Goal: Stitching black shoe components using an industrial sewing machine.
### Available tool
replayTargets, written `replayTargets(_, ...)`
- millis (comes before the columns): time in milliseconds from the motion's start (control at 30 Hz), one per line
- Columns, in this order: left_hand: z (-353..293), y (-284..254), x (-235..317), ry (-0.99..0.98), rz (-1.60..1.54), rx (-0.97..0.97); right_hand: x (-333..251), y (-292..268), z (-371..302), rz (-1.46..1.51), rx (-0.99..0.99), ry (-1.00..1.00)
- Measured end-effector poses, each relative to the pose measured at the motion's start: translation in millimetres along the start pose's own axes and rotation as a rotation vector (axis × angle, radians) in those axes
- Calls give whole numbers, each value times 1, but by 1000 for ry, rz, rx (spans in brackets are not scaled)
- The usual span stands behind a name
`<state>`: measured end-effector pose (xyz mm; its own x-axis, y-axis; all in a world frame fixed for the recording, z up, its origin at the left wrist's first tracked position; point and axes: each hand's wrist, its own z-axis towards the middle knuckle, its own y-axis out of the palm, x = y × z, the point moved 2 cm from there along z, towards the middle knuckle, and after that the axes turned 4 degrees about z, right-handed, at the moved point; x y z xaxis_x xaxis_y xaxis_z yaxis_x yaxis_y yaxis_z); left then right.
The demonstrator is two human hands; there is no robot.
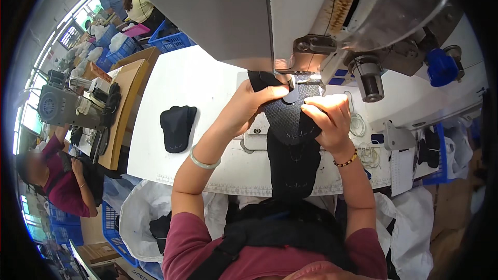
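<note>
A black mesh fabric piece (286, 122), shaped like a shoe upper part, lies under the presser foot area of a white sewing machine (233, 15). My left hand (246, 106) grips its left edge, thumb on top near the needle. On its right edge my right hand (334, 123) pinches the fabric between thumb and fingers. Below it, a strip of joined black pieces (293, 172) hangs over the table's front edge toward my lap. Light stitch marks show on the fabric. The needle tip is hidden behind the machine head and my thumb.
A stack of black fabric pieces (177, 128) lies on the white table (150, 151) at left. Loose thread (369, 156) is tangled at right. White sacks (145, 218) hang below the front edge. Blue baskets (174, 42) stand beyond. A co-worker (65, 176) sits at the left.
</note>
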<state>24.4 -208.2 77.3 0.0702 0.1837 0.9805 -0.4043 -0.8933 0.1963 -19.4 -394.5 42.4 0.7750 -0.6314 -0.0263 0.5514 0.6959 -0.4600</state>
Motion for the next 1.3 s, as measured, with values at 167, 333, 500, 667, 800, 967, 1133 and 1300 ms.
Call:
replayTargets(167, -3, 0, 5, -49, -11, -54, -2, 1, 2, 40, -1, -37)
replayTargets(333, -2, 0, 6, -34, 6, -75, -2, -2, 2, 3, -21, -49)
replayTargets(500, 0, -2, 2, -68, 51, -48, -5, -1, 6, -12, -20, 11)
replayTargets(667, -1, 3, 4, 3, 41, 17, -6, -2, 10, -75, -6, 33)
replayTargets(800, -4, 8, 5, -4, -9, 22, -4, -1, 7, -48, 20, 80)
replayTargets(967, -4, 3, 1, -1, -12, 9, -5, -1, 9, -7, 53, 80)
replayTargets(1133, -2, 5, 4, 2, -2, 4, -4, -2, 6, -73, -5, 89)
replayTargets(1300, 1, 0, 13, -20, 168, -64, 4, -2, 13, 12, -7, 82)
